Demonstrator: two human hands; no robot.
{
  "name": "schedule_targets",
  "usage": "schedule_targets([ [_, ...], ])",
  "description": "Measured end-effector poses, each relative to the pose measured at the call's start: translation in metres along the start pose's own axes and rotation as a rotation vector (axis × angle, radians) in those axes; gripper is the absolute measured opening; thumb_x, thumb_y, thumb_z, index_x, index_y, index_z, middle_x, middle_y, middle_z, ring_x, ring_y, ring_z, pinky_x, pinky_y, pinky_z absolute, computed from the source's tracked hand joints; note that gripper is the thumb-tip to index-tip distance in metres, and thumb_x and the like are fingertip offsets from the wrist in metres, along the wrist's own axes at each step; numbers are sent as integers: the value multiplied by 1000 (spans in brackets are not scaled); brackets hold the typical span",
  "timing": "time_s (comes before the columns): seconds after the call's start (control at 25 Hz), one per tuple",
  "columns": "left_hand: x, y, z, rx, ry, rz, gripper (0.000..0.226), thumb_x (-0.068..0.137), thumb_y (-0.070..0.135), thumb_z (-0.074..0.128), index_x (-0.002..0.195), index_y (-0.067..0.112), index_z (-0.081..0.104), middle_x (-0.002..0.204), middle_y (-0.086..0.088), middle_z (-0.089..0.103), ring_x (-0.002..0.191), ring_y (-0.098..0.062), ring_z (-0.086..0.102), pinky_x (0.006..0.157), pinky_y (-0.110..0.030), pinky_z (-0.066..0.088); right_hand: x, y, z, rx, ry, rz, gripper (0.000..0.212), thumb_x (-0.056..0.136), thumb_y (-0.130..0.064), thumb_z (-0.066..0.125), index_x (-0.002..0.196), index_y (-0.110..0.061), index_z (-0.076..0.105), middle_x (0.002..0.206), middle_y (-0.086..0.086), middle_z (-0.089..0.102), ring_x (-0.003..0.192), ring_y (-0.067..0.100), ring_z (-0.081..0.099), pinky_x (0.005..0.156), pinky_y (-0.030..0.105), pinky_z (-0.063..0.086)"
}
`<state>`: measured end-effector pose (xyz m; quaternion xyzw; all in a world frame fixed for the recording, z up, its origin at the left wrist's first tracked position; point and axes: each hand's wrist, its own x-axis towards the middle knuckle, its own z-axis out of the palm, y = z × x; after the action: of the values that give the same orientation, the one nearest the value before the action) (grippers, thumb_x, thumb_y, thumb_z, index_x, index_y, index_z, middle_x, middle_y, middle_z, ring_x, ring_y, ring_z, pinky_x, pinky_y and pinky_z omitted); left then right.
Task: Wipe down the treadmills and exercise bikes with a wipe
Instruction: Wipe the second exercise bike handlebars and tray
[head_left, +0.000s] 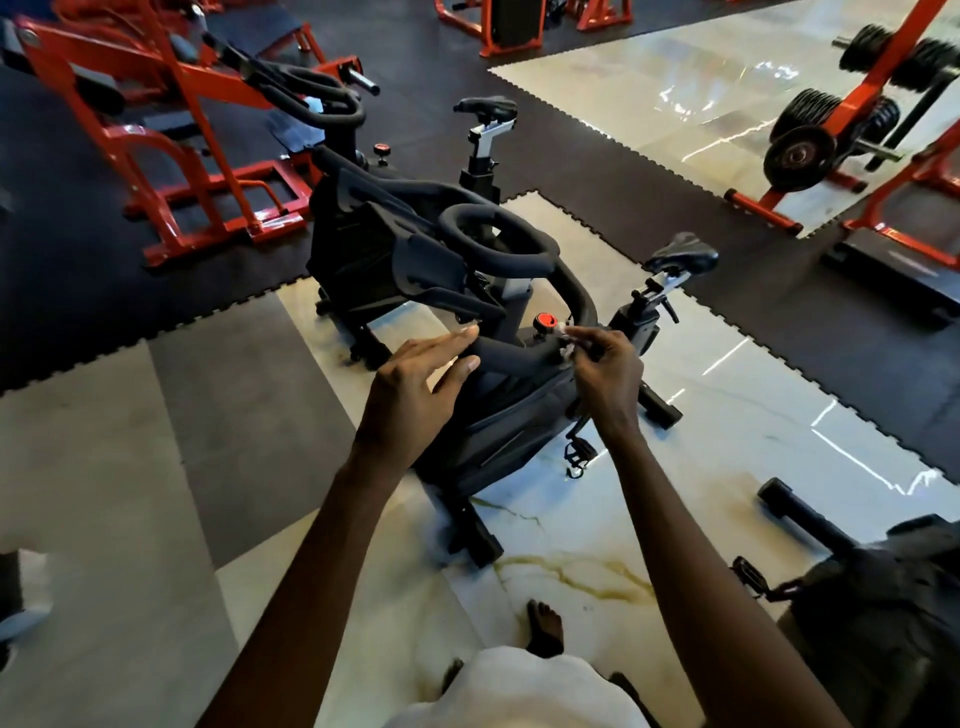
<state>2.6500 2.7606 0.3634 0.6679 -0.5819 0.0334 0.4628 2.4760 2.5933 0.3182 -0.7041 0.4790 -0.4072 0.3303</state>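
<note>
The black spin-type exercise bike (511, 415) stands on glossy marble floor, its red round resistance knob (544, 320) the handiest marker. Just right of that knob, the right hand (605, 371) pinches a small crumpled white wipe (567, 349) between fingertips and thumb, against the padded black handlebar (511, 358) that curves below the knob. Left of the knob, the left hand (415, 384) lies with fingers straight and apart over the bar's other end, gripping nothing; whether it touches the foam I cannot tell. The likeliest slip is the wipe itself: held only by a fingertip pinch and bunched small, it could catch on the knob or the fittings beside it and pull free, or cover so little foam that stretches of bar get missed. A careless swipe might also turn the knob. With the left hand not bracing the bar, a firm rub could rock the frame. A bare foot (545, 621) well below the knob rests on polished stone, which may be slippery if drips fall.
</note>
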Motion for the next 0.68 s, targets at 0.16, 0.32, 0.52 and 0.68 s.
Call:
schedule_targets([
  [0.16,-9,0,10,98,-60,25,45,100,24,62,142,9,55,143,-7,56,132,-19,52,106,-26,44,-8,-3,9,-6,-17,43,16,91,-20,70,107,-16,73,109,-2,56,91,4,58,73,7,47],
  [0.32,1,1,19,115,-111,37,40,104,28,52,138,7,55,137,-11,55,128,-22,52,101,-36,52,-25,2,13,106,-15,14,14,92,-18,70,104,-20,65,110,-4,59,96,2,60,82,22,57],
  [0.52,1,-4,26,103,-64,66,35,105,23,49,134,4,57,130,-11,60,121,-23,56,97,-38,52,-9,3,7,148,19,77,27,93,-16,69,120,-15,70,113,1,64,97,5,63,83,20,57],
  [0.68,-3,1,30,53,-20,24,39,107,25,40,133,2,57,131,-12,60,123,-21,55,102,-31,48,-44,-8,21,182,-39,-12,25,91,-11,69,116,-15,72,111,0,64,94,7,64,83,16,55],
])
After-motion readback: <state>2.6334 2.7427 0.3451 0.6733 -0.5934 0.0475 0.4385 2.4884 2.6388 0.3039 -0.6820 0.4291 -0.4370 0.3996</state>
